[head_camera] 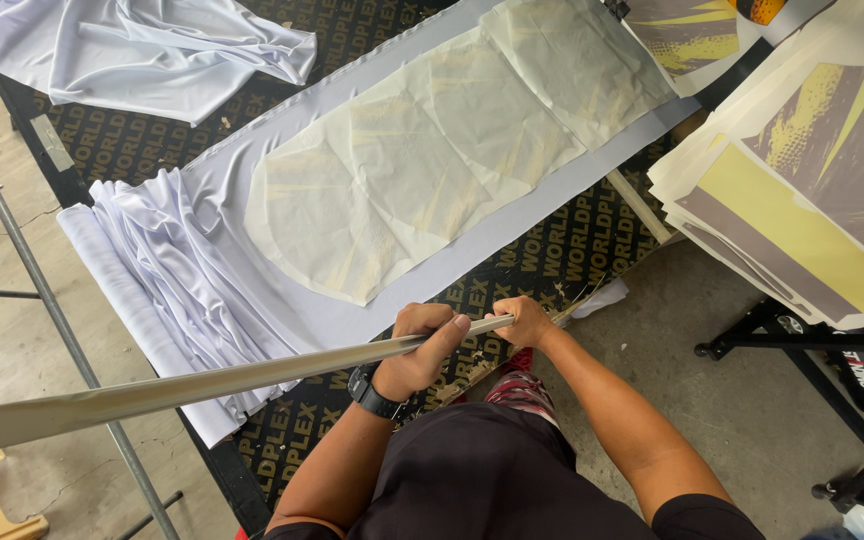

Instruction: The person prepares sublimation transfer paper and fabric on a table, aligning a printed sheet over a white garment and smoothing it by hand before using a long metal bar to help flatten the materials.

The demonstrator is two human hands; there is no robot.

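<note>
On one bar [202, 385], two hands [472, 340].

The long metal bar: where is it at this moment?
In the head view, the metal bar runs from lower left to centre, gripped by the left hand and right hand, over the near edge of the white fabric.

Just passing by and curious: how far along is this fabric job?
Already done: white fabric lies spread flat on the table, with pale printed paper sheets laid on it. In hand: both the left hand and right hand grip a long metal bar. Left: the bunched fabric remains unspread.
</note>
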